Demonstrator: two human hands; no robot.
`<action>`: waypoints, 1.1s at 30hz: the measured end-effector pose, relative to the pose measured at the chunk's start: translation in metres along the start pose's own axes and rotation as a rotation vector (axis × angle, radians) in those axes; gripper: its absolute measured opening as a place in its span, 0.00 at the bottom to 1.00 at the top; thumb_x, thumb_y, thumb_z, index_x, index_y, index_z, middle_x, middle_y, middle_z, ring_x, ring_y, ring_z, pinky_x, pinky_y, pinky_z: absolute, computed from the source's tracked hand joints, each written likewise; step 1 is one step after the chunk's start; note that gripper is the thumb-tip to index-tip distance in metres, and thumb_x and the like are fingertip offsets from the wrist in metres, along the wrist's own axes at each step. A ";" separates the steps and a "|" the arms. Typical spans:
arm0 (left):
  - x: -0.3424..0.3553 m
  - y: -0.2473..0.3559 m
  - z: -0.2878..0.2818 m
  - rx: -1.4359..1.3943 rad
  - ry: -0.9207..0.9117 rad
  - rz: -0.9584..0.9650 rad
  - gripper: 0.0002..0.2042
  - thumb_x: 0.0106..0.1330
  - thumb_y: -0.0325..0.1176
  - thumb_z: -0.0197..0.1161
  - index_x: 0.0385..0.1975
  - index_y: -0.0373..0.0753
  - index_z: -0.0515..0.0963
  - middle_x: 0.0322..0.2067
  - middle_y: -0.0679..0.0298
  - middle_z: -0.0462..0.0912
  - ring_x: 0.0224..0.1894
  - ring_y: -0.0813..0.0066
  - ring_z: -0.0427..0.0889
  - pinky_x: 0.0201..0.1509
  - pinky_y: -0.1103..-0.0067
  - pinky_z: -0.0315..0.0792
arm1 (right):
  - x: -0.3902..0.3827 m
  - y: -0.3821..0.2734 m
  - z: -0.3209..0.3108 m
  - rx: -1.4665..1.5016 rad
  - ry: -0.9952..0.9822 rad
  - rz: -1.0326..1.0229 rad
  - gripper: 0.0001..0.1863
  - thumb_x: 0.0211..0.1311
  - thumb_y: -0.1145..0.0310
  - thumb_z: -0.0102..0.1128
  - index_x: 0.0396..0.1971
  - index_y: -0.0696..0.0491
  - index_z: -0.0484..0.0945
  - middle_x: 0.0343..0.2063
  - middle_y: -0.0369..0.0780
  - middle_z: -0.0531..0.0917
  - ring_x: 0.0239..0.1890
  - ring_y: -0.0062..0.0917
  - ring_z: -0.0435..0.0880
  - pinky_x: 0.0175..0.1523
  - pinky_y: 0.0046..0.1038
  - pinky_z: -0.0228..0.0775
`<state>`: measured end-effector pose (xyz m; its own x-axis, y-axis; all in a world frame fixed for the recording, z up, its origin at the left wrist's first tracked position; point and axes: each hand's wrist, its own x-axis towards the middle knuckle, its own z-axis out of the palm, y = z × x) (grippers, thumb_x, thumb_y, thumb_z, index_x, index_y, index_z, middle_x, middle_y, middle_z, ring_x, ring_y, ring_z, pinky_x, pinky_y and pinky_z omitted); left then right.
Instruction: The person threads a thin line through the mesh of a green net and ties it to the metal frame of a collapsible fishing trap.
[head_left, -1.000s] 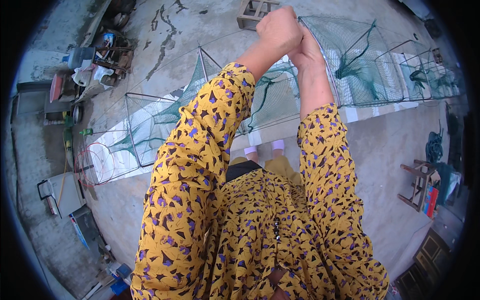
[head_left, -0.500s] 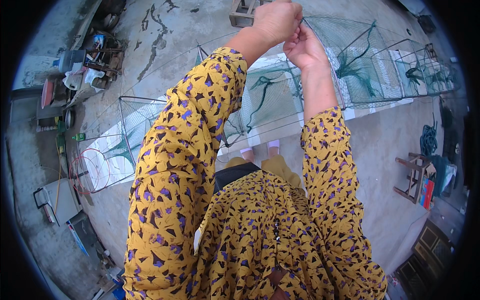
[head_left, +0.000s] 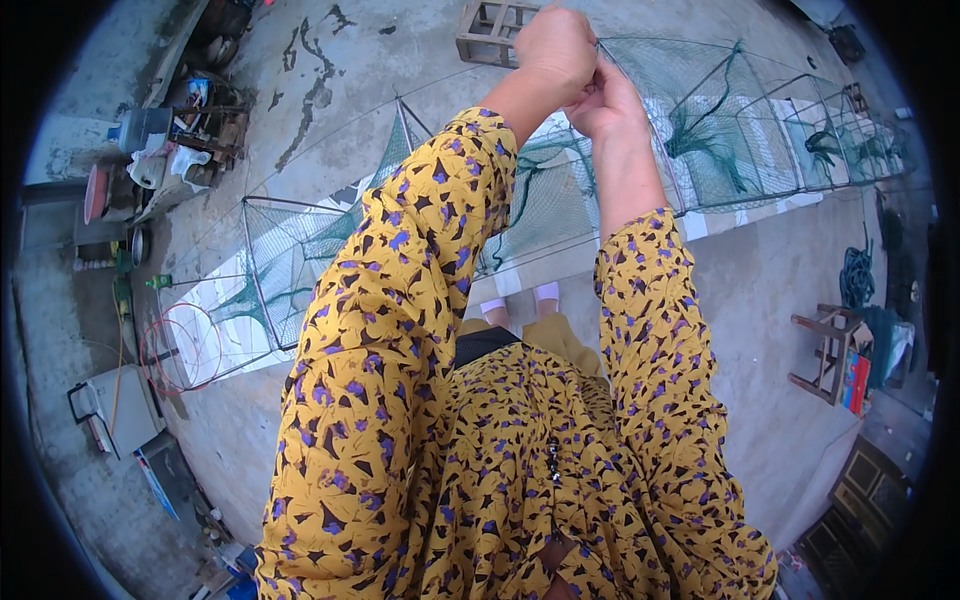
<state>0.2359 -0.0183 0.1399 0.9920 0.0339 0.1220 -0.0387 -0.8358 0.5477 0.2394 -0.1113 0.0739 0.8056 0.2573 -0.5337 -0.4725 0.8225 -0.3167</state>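
Observation:
A long green fishing net trap (head_left: 700, 110) with thin square frames stretches from the near left to the far right. My left hand (head_left: 558, 45) is closed in a fist at the upper corner of one frame, its fingertips mostly hidden. Against it, my right hand (head_left: 608, 100) pinches that same corner, palm side partly showing. The two hands touch. Netting hangs from the frame below them, with dark green gathered cords inside. Pale sheeting (head_left: 540, 255) lies on the ground under the trap. At its left end is a red hoop (head_left: 181, 346).
A wooden stool (head_left: 490, 35) stands beyond my hands. Another stool (head_left: 825, 350) is at the right, near coiled green rope (head_left: 856, 278). Along the left wall are a cluttered shelf (head_left: 210, 135), a pink basin (head_left: 95, 190) and a green bottle (head_left: 158, 282).
My hands have shifted slightly downward, still together at the frame's corner. My left forearm has swung a little to the right, showing more of the netting on the left.

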 end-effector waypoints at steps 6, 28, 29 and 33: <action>0.005 -0.012 0.011 -0.200 0.024 -0.140 0.06 0.49 0.34 0.61 0.27 0.43 0.80 0.21 0.65 0.81 0.24 0.76 0.81 0.33 0.79 0.73 | -0.006 0.006 0.006 -0.084 0.002 0.026 0.07 0.58 0.64 0.50 0.23 0.47 0.72 0.17 0.27 0.73 0.18 0.12 0.68 0.23 0.18 0.52; -0.006 -0.040 -0.037 -0.066 -0.169 -0.164 0.10 0.51 0.36 0.63 0.25 0.35 0.78 0.20 0.61 0.78 0.19 0.75 0.73 0.24 0.77 0.69 | -0.034 0.064 0.039 -0.129 0.142 -0.061 0.05 0.57 0.64 0.56 0.26 0.47 0.74 0.22 0.27 0.73 0.22 0.10 0.67 0.26 0.15 0.51; -0.006 -0.041 -0.037 0.026 -0.149 -0.080 0.11 0.52 0.38 0.61 0.25 0.35 0.77 0.21 0.58 0.79 0.21 0.71 0.76 0.28 0.74 0.70 | -0.035 0.064 0.039 -0.129 0.135 -0.061 0.04 0.57 0.64 0.56 0.27 0.47 0.74 0.22 0.27 0.73 0.22 0.10 0.66 0.26 0.15 0.50; -0.014 -0.030 -0.028 0.125 -0.158 -0.129 0.10 0.52 0.36 0.54 0.20 0.35 0.76 0.24 0.52 0.79 0.29 0.59 0.78 0.35 0.71 0.71 | -0.036 0.061 0.033 -0.122 0.062 -0.085 0.03 0.57 0.67 0.55 0.29 0.50 0.74 0.27 0.30 0.76 0.25 0.11 0.70 0.27 0.15 0.56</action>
<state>0.2202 0.0222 0.1451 0.9946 0.0673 -0.0790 0.0954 -0.8919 0.4421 0.1938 -0.0535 0.0997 0.8228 0.1543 -0.5469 -0.4462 0.7714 -0.4537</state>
